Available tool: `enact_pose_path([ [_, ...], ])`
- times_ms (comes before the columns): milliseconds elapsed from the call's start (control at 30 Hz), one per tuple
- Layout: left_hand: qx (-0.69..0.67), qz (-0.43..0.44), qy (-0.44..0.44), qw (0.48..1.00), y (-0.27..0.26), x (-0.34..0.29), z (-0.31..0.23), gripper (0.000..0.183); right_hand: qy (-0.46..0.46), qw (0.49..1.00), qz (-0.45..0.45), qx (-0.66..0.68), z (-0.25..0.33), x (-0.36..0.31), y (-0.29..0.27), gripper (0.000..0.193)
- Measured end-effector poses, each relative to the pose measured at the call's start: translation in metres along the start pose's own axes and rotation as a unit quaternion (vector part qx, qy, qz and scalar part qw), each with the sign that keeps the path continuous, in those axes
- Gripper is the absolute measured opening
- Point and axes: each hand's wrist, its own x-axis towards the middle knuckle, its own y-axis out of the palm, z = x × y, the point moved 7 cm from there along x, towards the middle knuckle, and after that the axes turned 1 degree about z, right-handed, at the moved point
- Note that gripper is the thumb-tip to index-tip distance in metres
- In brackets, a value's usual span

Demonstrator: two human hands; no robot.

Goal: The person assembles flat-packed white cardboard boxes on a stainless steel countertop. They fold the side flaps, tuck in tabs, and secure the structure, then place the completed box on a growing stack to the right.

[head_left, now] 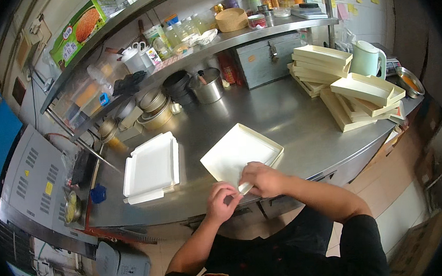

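Observation:
A cream cardboard box tray (237,149) lies at the front of the steel table, its inside facing up and its far walls standing. Both hands are at its near corner. My left hand (223,202) closes its fingers on the corner from the left. My right hand (263,179) pinches the wall beside that corner, fingers bent over the edge. The folded flaps under my fingers are partly hidden. To the left rests a stack of flat white box blanks (151,167) with creased edges.
Folded cream boxes (367,87) are piled at the right, beside a pale green jug (366,59) and a metal bowl (410,82). Pots (206,87) and a grey locked chest (268,59) line the back beneath a loaded shelf (295,24). A small blue container (98,194) sits at the left edge.

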Motion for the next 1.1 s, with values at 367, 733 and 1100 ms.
enact_pose_path([
  [367,-0.109,0.144,-0.129,0.975,-0.012,0.011,0.008,0.028,0.038,0.996,-0.062,0.056,0.013,-0.009,0.016,0.047],
  [733,-0.192,0.260,-0.245,0.914,0.014,0.005,0.041,0.063,0.151,0.958,0.221,0.102,-0.008,0.011,0.037,0.044],
  [1100,-0.237,0.296,-0.253,0.890,0.014,0.006,0.048,0.060,0.076,0.967,0.220,0.103,-0.005,0.014,0.053,0.050],
])
